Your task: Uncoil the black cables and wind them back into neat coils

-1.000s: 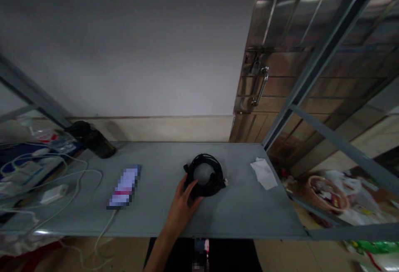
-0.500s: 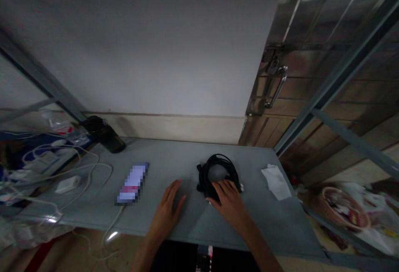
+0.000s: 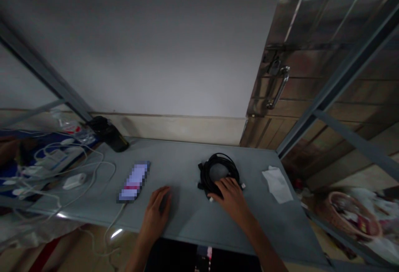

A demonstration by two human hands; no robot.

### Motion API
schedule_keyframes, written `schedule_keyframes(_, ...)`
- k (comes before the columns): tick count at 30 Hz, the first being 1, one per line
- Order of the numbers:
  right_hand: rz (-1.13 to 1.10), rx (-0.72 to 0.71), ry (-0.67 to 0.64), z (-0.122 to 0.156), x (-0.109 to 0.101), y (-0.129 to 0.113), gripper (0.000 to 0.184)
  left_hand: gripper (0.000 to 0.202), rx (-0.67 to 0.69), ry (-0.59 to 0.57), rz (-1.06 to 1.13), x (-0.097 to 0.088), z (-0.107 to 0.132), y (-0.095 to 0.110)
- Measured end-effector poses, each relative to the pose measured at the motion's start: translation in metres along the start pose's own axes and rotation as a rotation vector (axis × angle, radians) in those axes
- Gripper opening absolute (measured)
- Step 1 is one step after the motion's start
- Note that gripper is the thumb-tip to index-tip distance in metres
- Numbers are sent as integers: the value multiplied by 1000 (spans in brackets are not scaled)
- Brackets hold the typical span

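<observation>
A black cable [image 3: 204, 176] lies coiled in a ring on the grey table [image 3: 183, 226], its plug ends sticking out at the sides. My right hand [image 3: 229, 195] grips the near right part of the coil, thumb at its near edge and fingers over the top; the fingertips partly hide the strands. To the left of the coil, my left hand [image 3: 157, 209] rests by the tabletop, empty, with thumb and fingers apart. A phone [image 3: 134, 182] with a lit, blurred screen lies beyond it on the left, a white cord [image 3: 116, 218] running from its near end.
White paper [image 3: 277, 185] lies at the right. A black cylindrical object [image 3: 109, 134], plastic bottle [image 3: 73, 127], white adapter [image 3: 75, 181] and tangled white cords [image 3: 93, 172] occupy the left. A metal post [image 3: 314, 112] rises at the right; a basket [image 3: 336, 218] sits beyond.
My left hand has moved left and slightly nearer me, away from the coil. My right hand stays on the cable, which has barely shifted. The view has turned slightly.
</observation>
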State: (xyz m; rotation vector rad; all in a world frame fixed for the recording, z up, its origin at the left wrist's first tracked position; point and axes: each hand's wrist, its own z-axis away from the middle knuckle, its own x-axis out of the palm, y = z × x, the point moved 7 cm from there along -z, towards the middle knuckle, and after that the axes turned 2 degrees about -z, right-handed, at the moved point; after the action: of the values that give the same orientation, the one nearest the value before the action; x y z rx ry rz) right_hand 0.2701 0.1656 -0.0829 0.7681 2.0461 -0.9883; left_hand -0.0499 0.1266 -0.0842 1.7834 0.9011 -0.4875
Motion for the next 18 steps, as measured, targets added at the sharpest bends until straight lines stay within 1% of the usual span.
schedule_keyframes(4, -85, 28, 27, -2, -10, 0, 23, 38, -1, 16, -3, -2, -1, 2)
schedule_keyframes(5, -114, 40, 39, -2, -13, 0, 24, 38, -6, 17, -3, -3, -1, 3)
schedule_keyframes(7, -179, 83, 76, -4, -20, 4, 31, 39, -17, 16, -3, -4, -1, 4)
schedule_keyframes(9, -252, 148, 126, -7, -29, 12, 37, 41, -20, 10, -5, -4, -2, 4)
schedule_keyframes(11, -337, 218, 173, -13, -40, 21, 38, 43, -18, 9, -10, -4, -2, 3)
schedule_keyframes(13, -434, 280, 216, -21, -54, 28, 35, 44, -11, 17, -13, -4, -2, 1)
schedule_keyframes(15, -519, 333, 268, -28, -72, 33, 33, 43, 2, 31, -12, -3, -1, -1)
schedule_keyframes(18, -631, 395, 366, -34, -104, 31, 33, 41, 16, 48, -8, -3, 0, -4)
